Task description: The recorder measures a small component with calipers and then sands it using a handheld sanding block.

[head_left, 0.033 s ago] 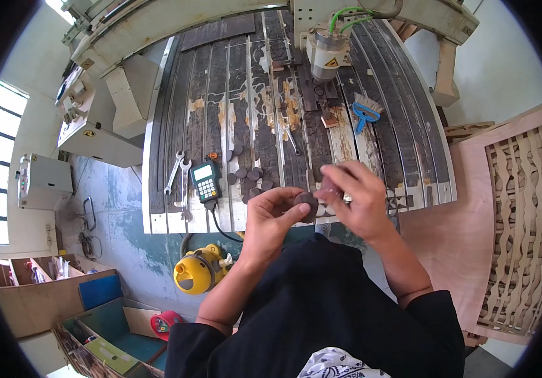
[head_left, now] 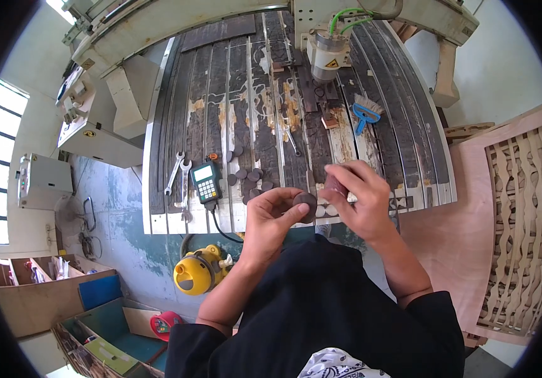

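My left hand pinches a dark brown round disc between thumb and fingers, near the front edge of the machine bed. Just right of it, my right hand is closed on a small reddish-brown pad, partly hidden by the fingers; its exact kind is not clear. A small gap separates this pad from the disc. Several similar dark discs lie loosely on the bed beyond my left hand.
On the slotted machine bed are two wrenches, a handheld keypad controller and a blue brush. A spindle hangs over the far side. A yellow vacuum stands at front left, a wooden panel at right.
My right hand has shifted slightly right, away from the disc, and the reddish-brown pad shows more clearly. The left hand and its disc stay in place.
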`<state>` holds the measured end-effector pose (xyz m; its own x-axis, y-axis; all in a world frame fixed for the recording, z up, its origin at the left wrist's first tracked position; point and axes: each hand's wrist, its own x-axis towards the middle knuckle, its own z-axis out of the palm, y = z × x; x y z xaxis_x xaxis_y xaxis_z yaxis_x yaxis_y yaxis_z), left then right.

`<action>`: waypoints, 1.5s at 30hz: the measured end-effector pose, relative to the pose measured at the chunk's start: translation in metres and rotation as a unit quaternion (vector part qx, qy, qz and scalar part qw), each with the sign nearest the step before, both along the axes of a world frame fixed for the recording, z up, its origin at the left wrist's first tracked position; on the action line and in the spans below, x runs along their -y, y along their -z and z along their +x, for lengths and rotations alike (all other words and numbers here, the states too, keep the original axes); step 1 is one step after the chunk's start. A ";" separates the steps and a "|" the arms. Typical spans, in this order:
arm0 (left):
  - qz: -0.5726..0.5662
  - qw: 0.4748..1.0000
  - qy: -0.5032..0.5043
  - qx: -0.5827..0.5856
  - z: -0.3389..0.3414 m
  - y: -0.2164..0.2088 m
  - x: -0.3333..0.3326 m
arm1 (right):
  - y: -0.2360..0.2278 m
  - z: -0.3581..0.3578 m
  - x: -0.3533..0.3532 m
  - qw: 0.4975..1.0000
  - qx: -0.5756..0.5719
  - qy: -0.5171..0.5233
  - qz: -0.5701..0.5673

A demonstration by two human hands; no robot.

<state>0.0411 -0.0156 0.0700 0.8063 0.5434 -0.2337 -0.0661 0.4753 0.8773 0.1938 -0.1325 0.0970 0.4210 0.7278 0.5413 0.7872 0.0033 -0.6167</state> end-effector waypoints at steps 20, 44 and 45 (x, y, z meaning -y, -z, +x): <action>-0.039 0.997 0.021 0.062 -0.005 -0.005 0.003 | 0.005 0.005 -0.006 1.000 -0.023 0.009 0.016; -0.152 0.986 0.057 0.047 -0.002 -0.014 -0.002 | -0.001 0.009 0.008 0.990 -0.117 -0.044 0.064; -0.158 0.985 0.060 0.042 -0.002 -0.013 -0.003 | -0.001 0.008 0.008 0.990 -0.113 -0.048 0.069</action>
<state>0.0388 -0.0130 0.0827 0.8843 0.3532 -0.3055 -0.0584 0.7327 0.6781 0.2019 -0.1408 0.0983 0.4755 0.6960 0.5380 0.6210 0.1677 -0.7657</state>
